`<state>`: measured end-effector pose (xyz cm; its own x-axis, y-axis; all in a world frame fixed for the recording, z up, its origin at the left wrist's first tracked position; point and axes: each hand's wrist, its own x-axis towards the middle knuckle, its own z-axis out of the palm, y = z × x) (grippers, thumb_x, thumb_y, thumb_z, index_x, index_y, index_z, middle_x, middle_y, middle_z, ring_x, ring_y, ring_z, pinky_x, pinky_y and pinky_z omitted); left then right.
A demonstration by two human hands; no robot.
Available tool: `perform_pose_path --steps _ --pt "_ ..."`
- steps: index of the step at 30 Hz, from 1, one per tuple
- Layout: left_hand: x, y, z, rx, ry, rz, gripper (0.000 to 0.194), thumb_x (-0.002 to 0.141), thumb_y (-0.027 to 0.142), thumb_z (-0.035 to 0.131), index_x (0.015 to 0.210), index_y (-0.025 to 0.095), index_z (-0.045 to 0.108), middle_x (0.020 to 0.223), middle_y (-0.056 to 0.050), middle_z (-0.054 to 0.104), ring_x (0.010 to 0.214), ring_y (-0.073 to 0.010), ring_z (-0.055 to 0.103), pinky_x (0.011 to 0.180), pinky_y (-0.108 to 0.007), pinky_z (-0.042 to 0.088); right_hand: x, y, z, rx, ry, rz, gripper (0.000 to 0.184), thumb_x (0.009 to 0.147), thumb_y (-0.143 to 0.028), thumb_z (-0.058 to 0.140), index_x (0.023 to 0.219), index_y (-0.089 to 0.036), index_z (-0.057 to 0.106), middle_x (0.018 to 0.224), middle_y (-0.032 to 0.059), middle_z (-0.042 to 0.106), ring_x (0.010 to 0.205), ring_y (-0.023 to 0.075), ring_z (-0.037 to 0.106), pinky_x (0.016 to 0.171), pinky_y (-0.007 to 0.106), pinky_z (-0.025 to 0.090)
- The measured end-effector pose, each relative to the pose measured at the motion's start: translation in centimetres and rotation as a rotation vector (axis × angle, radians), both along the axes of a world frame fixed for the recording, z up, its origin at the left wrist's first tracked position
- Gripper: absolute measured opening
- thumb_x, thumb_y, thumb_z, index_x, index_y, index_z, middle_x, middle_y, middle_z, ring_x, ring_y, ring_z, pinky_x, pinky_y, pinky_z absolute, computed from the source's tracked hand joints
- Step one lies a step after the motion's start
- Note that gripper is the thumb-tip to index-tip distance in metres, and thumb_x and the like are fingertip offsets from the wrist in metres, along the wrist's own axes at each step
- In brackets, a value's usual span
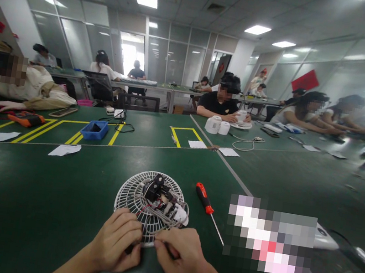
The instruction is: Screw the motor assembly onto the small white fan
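Note:
A round white fan grille (123, 197) lies on the green table in front of me. On top of it rests a fan motor assembly (156, 190) with a black housing, thin wires and a coiled grey cable (174, 222). My left hand (119, 239) is closed with curled fingers at the near left rim of the grille. At the near right rim, my right hand (181, 254) pinches with thumb and forefinger; cable and rim meet there, and what lies between the fingertips is hidden. A red and black screwdriver (205, 198) lies to the right of the grille.
A blue bin (95, 130) stands beyond, at left, among yellow tape marks and paper slips (64, 150). Across the table a person (221, 99) handles a white part near white cylindrical pieces (213, 125). Other people sit left and right. A blurred-out object (268, 242) lies at right.

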<state>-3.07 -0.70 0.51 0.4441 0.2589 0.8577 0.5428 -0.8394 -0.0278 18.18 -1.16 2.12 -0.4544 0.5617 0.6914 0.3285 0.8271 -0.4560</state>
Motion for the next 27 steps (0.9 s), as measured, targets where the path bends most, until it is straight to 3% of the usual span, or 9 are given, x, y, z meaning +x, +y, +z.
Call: perform_pose_path --steps 3,5,7,10,13,16,19,23,27 --pt "0.0 0.0 -0.1 -0.016 0.007 -0.002 0.016 0.074 0.003 0.056 0.084 0.015 0.058 0.076 -0.006 0.067 0.079 -0.0199 0.061 0.08 -0.038 0.051 1.1 0.5 0.8 0.137 0.066 -0.117 0.013 0.09 -0.014 0.056 0.086 -0.022 0.066 0.05 -0.0073 0.05 0.041 0.01 0.044 0.049 0.025 0.035" --pt "0.0 0.0 -0.1 -0.019 0.006 0.002 0.017 0.073 0.003 0.055 0.084 0.016 0.058 0.075 -0.006 0.066 0.078 -0.0198 0.061 0.079 -0.038 0.051 2.2 1.3 1.3 0.14 0.091 -0.218 0.012 0.091 -0.016 0.057 0.087 -0.023 0.066 0.051 -0.0074 0.046 0.043 0.0111 0.044 0.049 0.026 0.035" --pt "-0.1 -0.1 0.0 -0.017 -0.001 0.004 0.016 0.073 0.004 0.055 0.083 0.016 0.057 0.075 -0.006 0.066 0.078 -0.0197 0.06 0.079 -0.038 0.051 3.4 2.6 1.9 0.052 0.097 -0.317 0.012 0.094 -0.019 0.056 0.087 -0.023 0.065 0.056 -0.0058 0.047 0.046 0.0117 0.045 0.049 0.026 0.037" --pt "-0.1 -0.1 0.2 -0.013 -0.003 0.0 0.014 0.075 0.005 0.055 0.084 0.016 0.058 0.074 -0.006 0.066 0.077 -0.0198 0.06 0.079 -0.038 0.051 5.4 4.9 2.3 -0.021 0.089 -0.522 0.014 0.095 -0.025 0.054 0.103 -0.021 0.065 0.077 0.0021 0.058 0.069 0.0189 0.058 0.066 0.031 0.049" --pt "-0.2 0.0 0.3 -0.008 0.019 -0.002 0.015 0.076 0.005 0.052 0.084 0.016 0.059 0.075 -0.006 0.067 0.077 -0.0199 0.061 0.08 -0.038 0.051 7.1 6.8 2.2 -0.189 -0.042 -0.715 0.035 0.09 -0.03 0.058 0.123 -0.018 0.06 0.104 0.0123 0.065 0.095 0.0286 0.062 0.083 0.042 0.052" --pt "-0.3 0.0 0.2 0.001 0.028 0.013 0.016 0.077 0.005 0.051 0.085 0.016 0.06 0.075 -0.006 0.068 0.078 -0.0198 0.062 0.081 -0.038 0.051 8.1 7.6 2.0 -0.43 -0.214 -0.767 0.053 0.091 -0.033 0.058 0.14 -0.014 0.051 0.119 0.0175 0.064 0.104 0.0322 0.064 0.083 0.042 0.052" --pt "-0.3 0.0 0.1 0.01 0.015 0.029 0.014 0.078 0.006 0.055 0.085 0.016 0.061 0.076 -0.005 0.069 0.078 -0.0196 0.062 0.082 -0.037 0.05 8.3 7.6 1.9 -0.59 -0.332 -0.749 0.058 0.093 -0.032 0.058 0.146 -0.014 0.045 0.123 0.0176 0.065 0.106 0.0321 0.067 0.084 0.04 0.052" --pt "-0.1 0.0 0.1 0.02 0.002 0.039 0.012 0.079 0.007 0.057 0.086 0.016 0.061 0.076 -0.005 0.069 0.077 -0.019 0.062 0.082 -0.036 0.05 8.3 7.6 2.0 -0.648 -0.394 -0.712 0.05 0.094 -0.028 0.058 0.142 -0.016 0.05 0.119 0.0147 0.069 0.105 0.0307 0.069 0.083 0.039 0.05" --pt "0.0 0.1 0.1 0.021 -0.009 0.054 0.01 0.08 0.009 0.061 0.086 0.017 0.061 0.076 -0.004 0.069 0.077 -0.018 0.062 0.084 -0.036 0.05 8.6 7.8 2.2 -0.693 -0.31 -0.707 0.042 0.085 -0.023 0.065 0.127 -0.019 0.059 0.098 0.0065 0.072 0.081 0.0239 0.071 0.072 0.035 0.049"
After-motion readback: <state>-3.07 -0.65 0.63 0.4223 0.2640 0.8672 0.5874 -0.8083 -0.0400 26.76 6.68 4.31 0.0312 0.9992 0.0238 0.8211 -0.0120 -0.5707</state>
